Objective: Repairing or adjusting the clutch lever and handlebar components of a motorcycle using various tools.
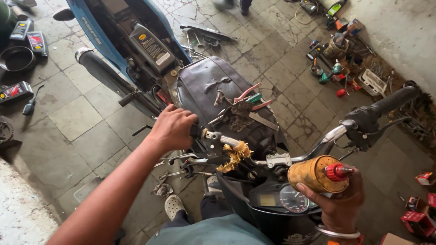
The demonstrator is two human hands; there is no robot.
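Observation:
My left hand point(172, 127) is closed around the left grip of a motorcycle's chrome handlebar point(318, 147). My right hand point(338, 199) holds a grimy yellow oil can point(313, 173) with a red nozzle, just above the dashboard gauges point(293, 198). A yellow tassel point(234, 155) hangs from the bar near the middle. The right grip point(394, 100) is free. On the black seat point(204, 88) lie pliers with pink handles point(247, 93), a rag and other small tools.
A blue scooter point(97, 34) with a grey oil bottle point(152, 45) on it stands ahead on the tiled floor. Oil bottles and a black pan point(17, 58) lie at far left. Tools and parts clutter the right wall point(345, 59). Red boxes point(420, 218) sit at lower right.

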